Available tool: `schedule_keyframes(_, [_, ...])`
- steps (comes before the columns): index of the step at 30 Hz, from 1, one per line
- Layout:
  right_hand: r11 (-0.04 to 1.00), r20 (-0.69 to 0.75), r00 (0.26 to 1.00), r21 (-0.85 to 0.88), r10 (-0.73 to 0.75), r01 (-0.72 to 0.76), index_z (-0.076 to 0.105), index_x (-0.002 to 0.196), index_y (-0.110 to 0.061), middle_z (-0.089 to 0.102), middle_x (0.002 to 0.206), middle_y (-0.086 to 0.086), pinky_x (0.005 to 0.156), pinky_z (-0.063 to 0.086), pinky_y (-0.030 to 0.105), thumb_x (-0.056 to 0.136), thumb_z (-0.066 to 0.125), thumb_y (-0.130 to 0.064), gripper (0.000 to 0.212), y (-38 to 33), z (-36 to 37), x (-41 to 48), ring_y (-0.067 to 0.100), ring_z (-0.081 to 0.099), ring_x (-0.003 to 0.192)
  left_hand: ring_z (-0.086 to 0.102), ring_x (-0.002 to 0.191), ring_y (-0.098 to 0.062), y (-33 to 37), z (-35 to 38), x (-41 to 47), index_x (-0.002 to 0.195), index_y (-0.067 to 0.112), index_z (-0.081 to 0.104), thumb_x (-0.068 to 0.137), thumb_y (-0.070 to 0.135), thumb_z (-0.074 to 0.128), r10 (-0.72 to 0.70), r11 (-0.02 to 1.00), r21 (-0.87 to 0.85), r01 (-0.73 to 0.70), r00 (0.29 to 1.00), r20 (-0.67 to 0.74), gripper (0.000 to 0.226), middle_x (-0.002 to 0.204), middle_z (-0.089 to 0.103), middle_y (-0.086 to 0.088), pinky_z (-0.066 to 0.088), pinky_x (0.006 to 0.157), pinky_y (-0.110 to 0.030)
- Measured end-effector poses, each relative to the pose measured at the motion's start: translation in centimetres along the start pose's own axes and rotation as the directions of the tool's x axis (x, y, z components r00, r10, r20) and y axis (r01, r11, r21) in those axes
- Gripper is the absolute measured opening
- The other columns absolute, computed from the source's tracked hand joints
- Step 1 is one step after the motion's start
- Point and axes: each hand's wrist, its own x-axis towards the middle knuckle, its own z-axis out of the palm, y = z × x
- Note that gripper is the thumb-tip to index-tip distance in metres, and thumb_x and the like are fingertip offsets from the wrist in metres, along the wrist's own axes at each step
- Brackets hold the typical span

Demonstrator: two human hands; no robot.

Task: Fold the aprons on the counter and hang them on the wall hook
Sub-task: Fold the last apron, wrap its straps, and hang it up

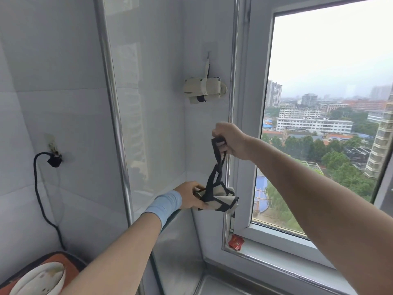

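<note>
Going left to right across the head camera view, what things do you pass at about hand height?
Black plug in the wall socket → metal corner strip → left hand → folded apron bundle → right hand gripping the dark strap → window frame

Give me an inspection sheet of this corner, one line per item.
Surface: counter mostly out of view; tiled wall and window sill show.
Job's things: one folded apron hangs by its strap from the wall hook; a second folded apron is held below it, its dark strap pulled upward.
Clutter: red packet on the sill; white bowl on an orange-topped item at lower left.
Grippers: left hand grips the bundle; right hand pinches the strap.
Cables: black cord plugged into a wall socket.
Surroundings: window overlooking city buildings.
</note>
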Motion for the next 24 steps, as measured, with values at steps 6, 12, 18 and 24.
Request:
schedule_keyframes(6, [1.0, -0.127, 0.992, -0.026, -0.001, -0.002, 0.035, 0.075, -0.015, 0.03, 0.053, -0.002, 0.054, 0.027, 0.032, 0.093, 0.03, -0.002, 0.023, -2.0, 0.1, 1.8, 0.016, 0.021, 0.048, 0.059, 0.088, -0.014, 1.0, 0.2, 0.2, 0.096, 0.034, 0.052, 0.067, 0.027, 0.081, 0.096, 0.991, 0.09, -0.096, 0.995, 0.005, 0.042, 0.099, 0.061, 0.01, 0.046, 0.073, -0.024])
schedule_keyframes(12, [0.994, -0.157, 0.981, -0.04, -0.111, 0.106, 0.042, 0.078, -0.018, 0.031, 0.06, -0.002, 0.049, 0.018, 0.027, 0.088, 0.036, 0.008, 0.028, -3.3, -1.1, 2.5, 0.013, 0.022, 0.047, 0.059, 0.107, -0.015, 1.9, -1.1, 1.0, 0.131, 0.034, 0.045, 0.063, 0.028, 0.085, 0.162, 0.977, 0.143, -0.16, 0.987, -0.003, 0.079, 0.121, 0.06, 0.008, 0.047, 0.096, -0.031])
schedule_keyframes(18, [0.966, -0.161, 0.955, -0.102, -0.25, 0.236, 0.055, 0.092, -0.012, 0.059, 0.077, 0.008, 0.045, 0.032, 0.025, 0.093, 0.054, 0.004, 0.016, -4.2, -1.7, 2.7, 0.016, 0.032, 0.047, 0.042, 0.133, -0.016, 5.1, -5.6, 0.8, 0.145, 0.02, 0.032, 0.077, 0.018, 0.075, 0.168, 0.981, -0.111, -0.16, 0.984, 0.064, 0.081, 0.144, 0.045, 0.0, 0.038, 0.109, -0.035])
schedule_keyframes(24, [0.88, -0.217, 0.874, -0.307, -0.435, 0.361, 0.06, 0.098, -0.01, 0.066, 0.076, 0.007, 0.043, 0.042, 0.025, 0.095, 0.058, -0.001, 0.009, -7.4, -2.6, 3.4, 0.013, 0.047, 0.041, 0.069, 0.081, -0.014, 14.6, -13.5, 1.2, 0.124, 0.016, 0.061, 0.092, 0.027, 0.063, 0.22, 0.884, -0.297, -0.362, 0.881, -0.419, 0.035, 0.114, 0.069, -0.001, 0.049, 0.069, -0.019])
